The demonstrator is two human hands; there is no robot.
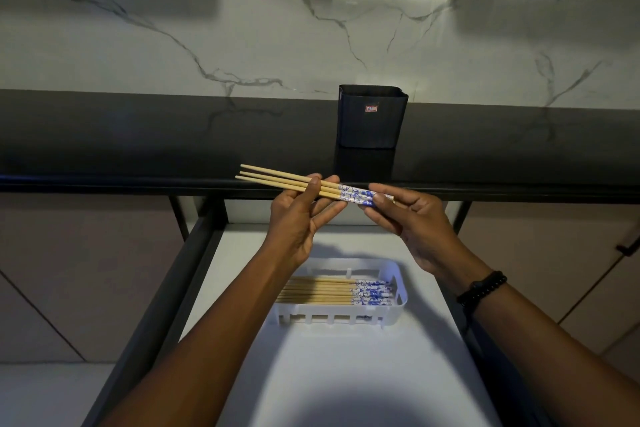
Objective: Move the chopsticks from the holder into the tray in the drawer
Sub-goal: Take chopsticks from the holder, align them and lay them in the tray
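Several chopsticks (pixel 332 291) fill the tray (pixel 398 302) — holder (pixel 372 121) contents unseen.

three chopsticks (pixel 277 178) level above tray (pixel 398 291)

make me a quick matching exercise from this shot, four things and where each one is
Things:
1. holder
2. white tray
3. held chopsticks
4. black wristband

Places:
A. in the open drawer
B. on the right arm
C. on the dark countertop
D. across both hands, left hand and right hand

Pairs: 1-C, 2-A, 3-D, 4-B
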